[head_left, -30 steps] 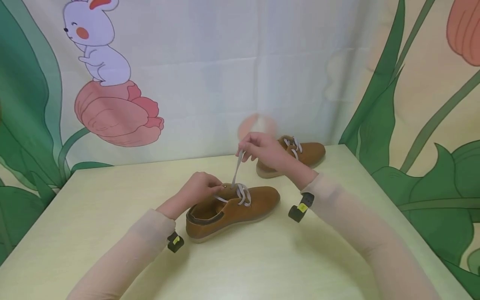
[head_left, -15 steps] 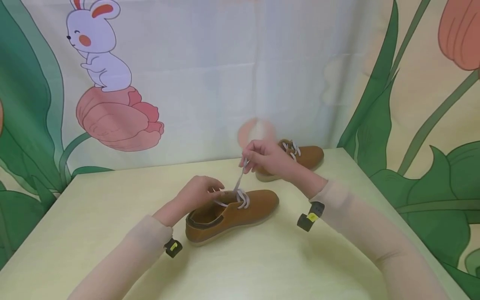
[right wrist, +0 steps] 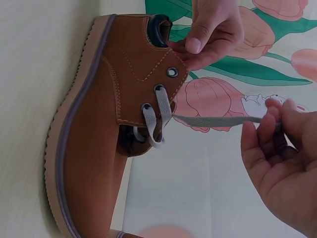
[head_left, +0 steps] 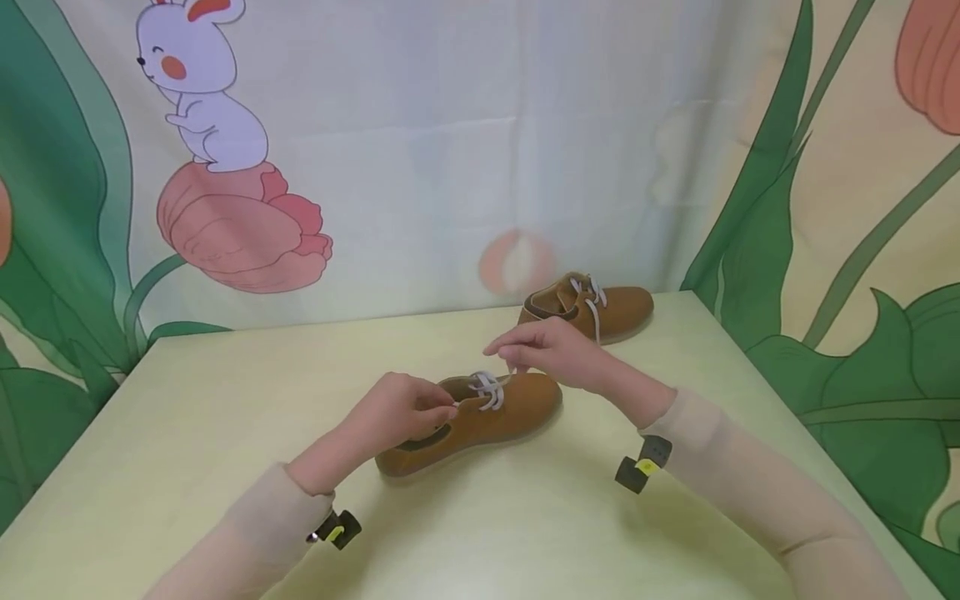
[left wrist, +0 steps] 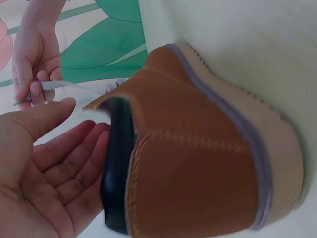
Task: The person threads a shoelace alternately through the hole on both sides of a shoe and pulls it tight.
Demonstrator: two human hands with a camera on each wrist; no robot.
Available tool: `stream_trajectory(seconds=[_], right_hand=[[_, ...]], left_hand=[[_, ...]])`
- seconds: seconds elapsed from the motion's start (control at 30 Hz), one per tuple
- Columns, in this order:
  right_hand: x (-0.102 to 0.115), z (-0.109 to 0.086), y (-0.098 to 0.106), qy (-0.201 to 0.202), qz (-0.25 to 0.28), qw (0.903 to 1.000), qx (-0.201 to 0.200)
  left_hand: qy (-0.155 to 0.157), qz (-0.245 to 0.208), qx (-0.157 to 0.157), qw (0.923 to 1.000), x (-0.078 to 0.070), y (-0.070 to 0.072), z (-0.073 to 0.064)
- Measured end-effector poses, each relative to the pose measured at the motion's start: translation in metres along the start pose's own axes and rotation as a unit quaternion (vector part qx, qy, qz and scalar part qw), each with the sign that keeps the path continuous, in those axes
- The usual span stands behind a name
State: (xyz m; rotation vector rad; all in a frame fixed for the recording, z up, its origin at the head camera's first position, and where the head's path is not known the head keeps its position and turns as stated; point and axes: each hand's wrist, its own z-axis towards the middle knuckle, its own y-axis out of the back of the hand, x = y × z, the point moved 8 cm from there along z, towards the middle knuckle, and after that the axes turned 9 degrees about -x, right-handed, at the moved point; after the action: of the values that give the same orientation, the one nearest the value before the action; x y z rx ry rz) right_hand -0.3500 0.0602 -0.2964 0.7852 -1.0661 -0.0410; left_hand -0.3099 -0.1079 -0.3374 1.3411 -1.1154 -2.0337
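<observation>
A brown leather shoe (head_left: 525, 412) with a pale sole lies on the table, its toe pointing right in the head view. My left hand (head_left: 393, 408) is at the shoe's opening; in the left wrist view its fingers reach the collar edge, with the thumb apart from them. Between the thumb and fingers of my right hand (head_left: 562, 354) is the end of a grey shoelace (right wrist: 213, 121). That lace runs taut from the shoe's lacing to the hand in the right wrist view. The top eyelet (right wrist: 172, 72) on the near flap has no lace through it.
Another brown shoe (head_left: 630, 310), with pale laces, stands at the back right of the pale table (head_left: 225, 417). Behind the table hangs a cloth (head_left: 420, 192) printed with a rabbit and flowers. Both wrists wear small black cameras.
My right hand has come down and right, lowering the lace from above the shoe toward its toe. My left hand has shifted from the far flap to the near side of the opening.
</observation>
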Motion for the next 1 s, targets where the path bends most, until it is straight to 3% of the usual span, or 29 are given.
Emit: stream_trajectory(seconds=[0.1,0.3,0.57,0.7,1.0], right_hand=[[0.004,-0.002,-0.001,0.029,-0.036,0.9989,0.001],[0.001,0.008,-0.01,0.05,-0.117,0.9918,0.005],[-0.006,0.026,-0.05,0.126,-0.228,0.9618,0.085],[-0.007,0.027,-0.068,0.148,-0.244,0.9502,0.126],[-0.001,0.027,-0.075,0.18,-0.218,0.9478,0.148]], left_hand=[[-0.009,0.018,-0.024,0.9995,-0.002,-0.003,0.0],[-0.012,0.027,-0.059,0.9978,-0.004,-0.01,-0.001],[-0.026,0.042,-0.095,0.9942,-0.009,-0.013,-0.006],[-0.031,0.039,-0.097,0.9941,-0.01,-0.013,-0.007],[-0.032,0.04,-0.096,0.994,-0.007,-0.009,-0.005]])
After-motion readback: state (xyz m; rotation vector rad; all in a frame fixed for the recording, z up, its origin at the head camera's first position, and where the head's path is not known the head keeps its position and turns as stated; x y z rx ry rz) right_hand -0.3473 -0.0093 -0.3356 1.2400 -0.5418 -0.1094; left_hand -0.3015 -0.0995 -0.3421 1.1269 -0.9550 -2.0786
